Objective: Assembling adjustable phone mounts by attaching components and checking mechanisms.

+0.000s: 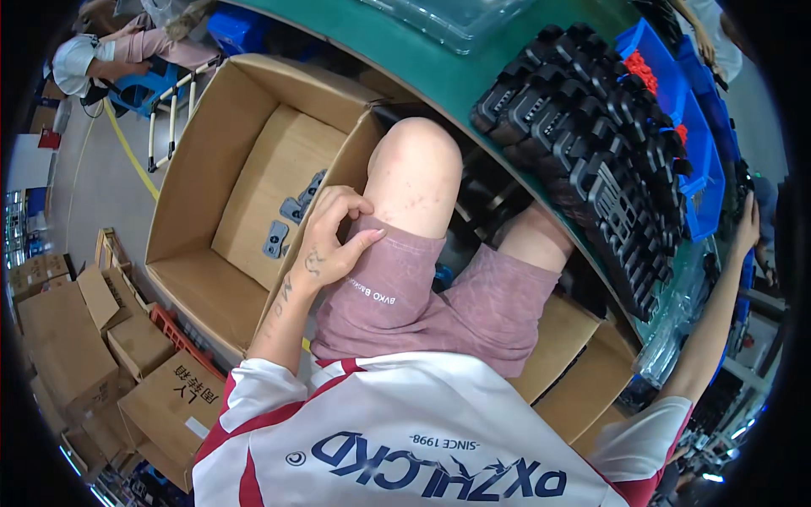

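Note:
My left hand [334,238] is at the thigh, thumb and curled fingers closed at the hem of my pink shorts [380,275]. Just left of that hand stands an open cardboard box [198,279], with several small grey plastic parts [275,239] on its bottom. Stretched far out to the right, my right hand [748,226] has its fingers extended beside the blue bins [701,190]. It looks to hold nothing, though its fingertips are small in view. Between the hands, a pile of ribbed black plastic parts [591,144] lies on the green tabletop [380,38].
Red small pieces [639,72] lie in a blue bin. A clear plastic tray [456,25] sits at the far table edge, and clear plastic bags [667,346] lie near my right arm. Closed cartons [169,414] are stacked at left. Another person [110,63] sits at far left.

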Demonstrator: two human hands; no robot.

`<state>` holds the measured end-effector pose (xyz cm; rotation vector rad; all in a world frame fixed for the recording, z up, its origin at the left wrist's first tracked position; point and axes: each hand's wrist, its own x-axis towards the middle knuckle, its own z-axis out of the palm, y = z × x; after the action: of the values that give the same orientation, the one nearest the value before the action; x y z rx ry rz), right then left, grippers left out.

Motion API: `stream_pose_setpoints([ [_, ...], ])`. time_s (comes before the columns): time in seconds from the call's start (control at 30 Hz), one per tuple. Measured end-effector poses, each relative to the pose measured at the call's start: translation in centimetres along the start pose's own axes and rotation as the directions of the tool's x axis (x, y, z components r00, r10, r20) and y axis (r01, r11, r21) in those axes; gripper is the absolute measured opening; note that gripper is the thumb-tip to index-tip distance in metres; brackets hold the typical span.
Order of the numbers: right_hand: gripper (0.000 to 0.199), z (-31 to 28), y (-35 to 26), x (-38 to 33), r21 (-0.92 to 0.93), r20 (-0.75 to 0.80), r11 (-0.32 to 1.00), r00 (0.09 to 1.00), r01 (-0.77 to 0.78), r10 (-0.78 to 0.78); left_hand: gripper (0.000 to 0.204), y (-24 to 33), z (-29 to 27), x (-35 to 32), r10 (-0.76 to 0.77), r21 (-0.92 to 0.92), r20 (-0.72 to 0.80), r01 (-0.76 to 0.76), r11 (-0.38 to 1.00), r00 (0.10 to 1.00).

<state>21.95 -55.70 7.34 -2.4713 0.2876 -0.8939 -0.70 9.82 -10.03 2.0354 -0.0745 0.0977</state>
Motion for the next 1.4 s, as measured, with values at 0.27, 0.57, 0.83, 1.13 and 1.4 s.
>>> stream_pose_setpoints([
  [0.27,0.045,7.8,-10.4,1.5,-0.132,0.165,0.954,0.955,0.270,-0.248,0.009,1.0,0.7,4.7,0.329,0.017,-0.228,-0.335,0.942,0.916],
  [0.57,0.042,15.8,-14.0,3.4,-0.015,0.749,0.930,0.621,0.367,-0.233,0.015,-8.8,-3.2,5.3,-0.367,-0.441,-0.287,0.218,0.871,0.885],
  [0.83,0.029,19.4,-19.0,0.9,-0.080,0.857,0.953,0.508,0.293,-0.084,0.026,-32.0,-4.4,-0.4,-0.779,-0.201,-0.113,0.753,0.626,0.617],
  [1.13,0.021,22.2,-19.4,0.3,-0.257,0.791,0.926,0.610,0.278,0.036,0.046,-35.4,-1.8,-1.6,-0.678,0.423,-0.206,0.689,0.589,0.706],
  [1.4,0.022,21.1,-13.4,1.4,-0.048,0.516,0.878,0.765,0.476,-0.386,0.023,-37.1,0.8,1.1,-0.686,0.387,-0.074,0.654,0.650,0.724],
])
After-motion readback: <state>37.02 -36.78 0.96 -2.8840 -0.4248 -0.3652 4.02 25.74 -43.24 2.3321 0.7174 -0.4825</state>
